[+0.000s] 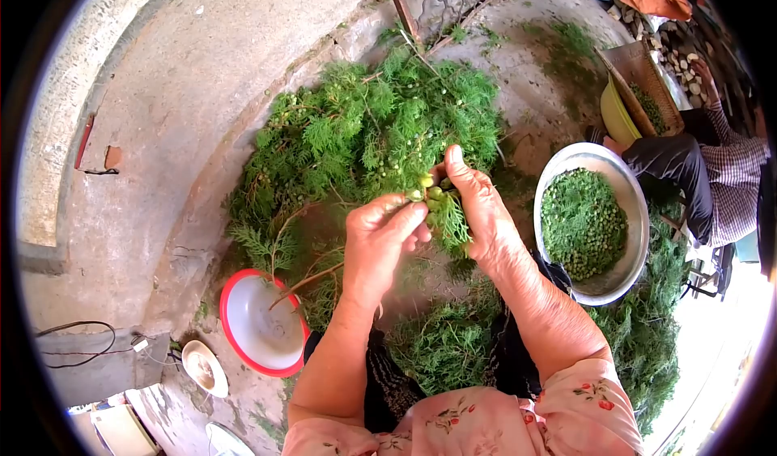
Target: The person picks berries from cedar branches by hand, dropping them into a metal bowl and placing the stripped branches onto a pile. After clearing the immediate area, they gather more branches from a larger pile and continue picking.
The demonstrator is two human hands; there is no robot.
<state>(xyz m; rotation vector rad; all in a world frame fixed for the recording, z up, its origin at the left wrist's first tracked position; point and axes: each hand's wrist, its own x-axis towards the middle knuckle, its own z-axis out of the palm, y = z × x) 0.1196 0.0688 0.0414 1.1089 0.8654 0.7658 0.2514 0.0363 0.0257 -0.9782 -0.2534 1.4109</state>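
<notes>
I see the left hand [376,241] pinching berries [426,181] on a sprig [450,223] the right hand [484,213] grips, above the leafy heap [380,128]'s near edge.

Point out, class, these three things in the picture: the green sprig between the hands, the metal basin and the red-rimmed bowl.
Green sprig [451,223]: head view, on its leafy part.
Metal basin [637,229]: head view, on its bare inner wall.
Red-rimmed bowl [256,322]: head view, on its whitish inside.

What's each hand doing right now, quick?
Left hand: closed, pinching at the green berries.
Right hand: closed, holding the leafy sprig.
</notes>
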